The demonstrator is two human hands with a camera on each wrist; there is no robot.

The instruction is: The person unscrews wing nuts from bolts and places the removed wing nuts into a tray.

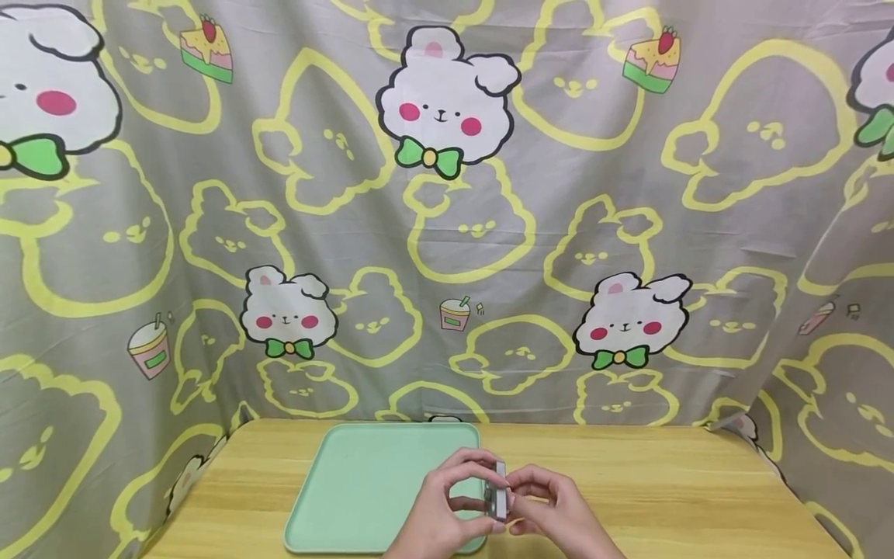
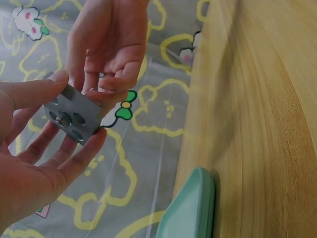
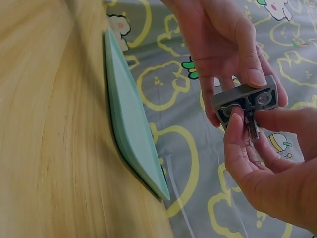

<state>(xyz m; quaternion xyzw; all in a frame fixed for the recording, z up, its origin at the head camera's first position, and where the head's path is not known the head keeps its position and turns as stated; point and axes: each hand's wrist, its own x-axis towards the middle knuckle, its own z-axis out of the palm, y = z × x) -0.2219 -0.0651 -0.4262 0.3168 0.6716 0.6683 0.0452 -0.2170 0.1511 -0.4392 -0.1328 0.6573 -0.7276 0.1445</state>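
Grey block (image 2: 73, 110), likely stiff, light and slick; best held edgewise, clamped in left fingers (image 2: 86, 154); bolt (image 3: 254, 131) pinched in right fingers (image 3: 237, 148).

On our bench (image 1: 670, 497) we have the tray (image 1: 370, 493) left, by the back edge; curtain (image 1: 482, 233) behind, block (image 1: 500, 492) in left hand (image 1: 444, 503).

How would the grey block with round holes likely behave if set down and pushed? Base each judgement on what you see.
The grey block would probably stay stiff, since its edges look straight. Its flat sides suggest sliding rather than rolling. Laid on the face where the threaded bolt appears to stick out, it might rock or tip.
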